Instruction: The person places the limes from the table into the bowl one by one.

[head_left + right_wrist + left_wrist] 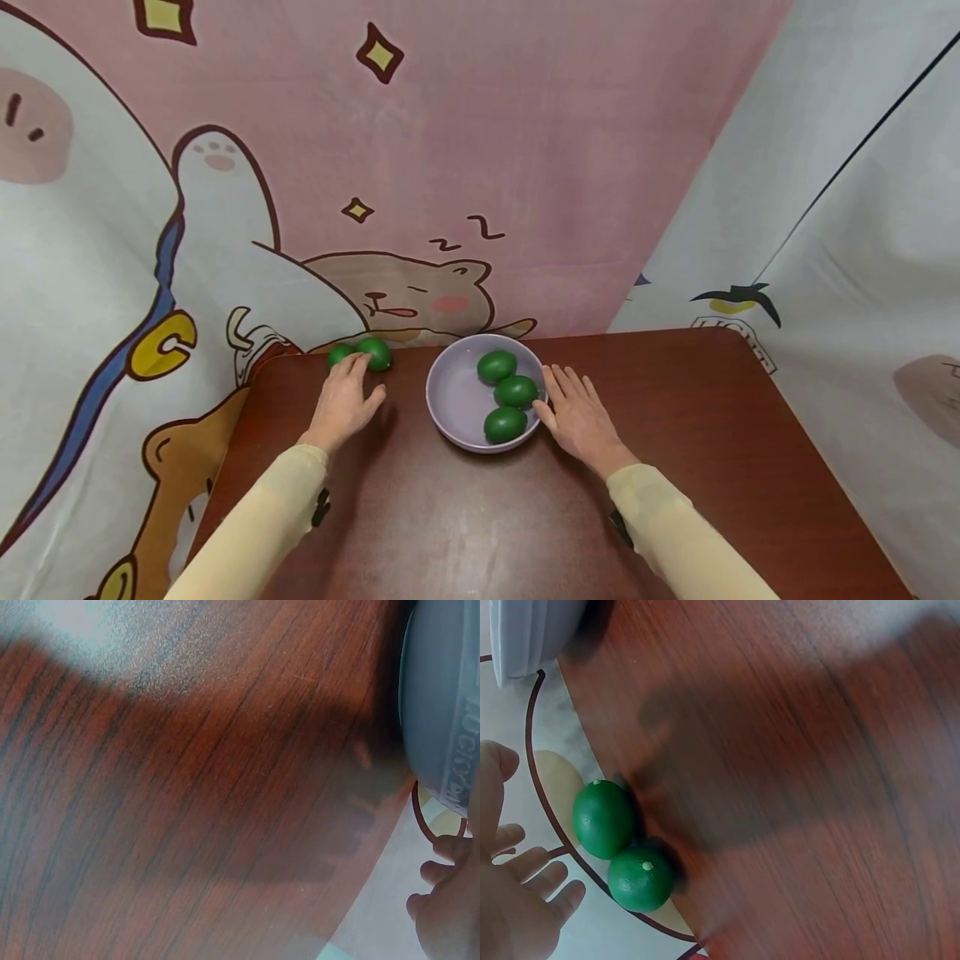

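A light purple bowl (457, 400) stands at the middle of the table's far side, with three green limes in it, among them a front lime (506, 425). My right hand (581, 421) is at the bowl's right rim, fingers straight and thumb near the edge; it grips nothing. To the left, two more limes (604, 819) lie side by side at the far table edge. Above them reaches my left hand (345, 404), its fingers loosely bent and thumb spread. In the left wrist view a gap shows between that hand and the limes.
The brown wood-grain table (465, 533) ends just behind the bowl and limes. A cartoon-printed cloth (570, 167) hangs right behind that edge and along both sides. Raised lettering marks the bowl's outer wall (442, 690) in the right wrist view.
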Tool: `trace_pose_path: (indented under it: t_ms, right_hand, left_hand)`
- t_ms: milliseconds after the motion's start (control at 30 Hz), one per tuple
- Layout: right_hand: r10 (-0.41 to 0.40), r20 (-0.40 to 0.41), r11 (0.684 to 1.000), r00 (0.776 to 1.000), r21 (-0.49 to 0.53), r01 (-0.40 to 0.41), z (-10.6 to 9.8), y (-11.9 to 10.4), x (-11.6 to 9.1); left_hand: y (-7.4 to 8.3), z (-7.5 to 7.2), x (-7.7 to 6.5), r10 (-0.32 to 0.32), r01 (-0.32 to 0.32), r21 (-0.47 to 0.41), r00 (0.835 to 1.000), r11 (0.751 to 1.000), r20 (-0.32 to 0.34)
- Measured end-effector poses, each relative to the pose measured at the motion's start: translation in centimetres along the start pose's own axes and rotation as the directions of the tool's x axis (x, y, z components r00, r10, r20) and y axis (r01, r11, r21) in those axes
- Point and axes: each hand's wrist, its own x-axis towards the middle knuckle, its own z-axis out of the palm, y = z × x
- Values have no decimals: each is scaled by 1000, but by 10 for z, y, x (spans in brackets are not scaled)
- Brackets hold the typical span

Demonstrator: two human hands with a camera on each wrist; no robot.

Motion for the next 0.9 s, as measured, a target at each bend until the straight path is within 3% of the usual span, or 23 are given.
trace_pose_path:
  t_ms: [900]
  right_hand:
    - [7, 11, 1000, 1000, -8, -7, 0, 0, -1]
  left_hand:
    - [-28, 0, 5, -90, 91, 32, 996, 995, -24]
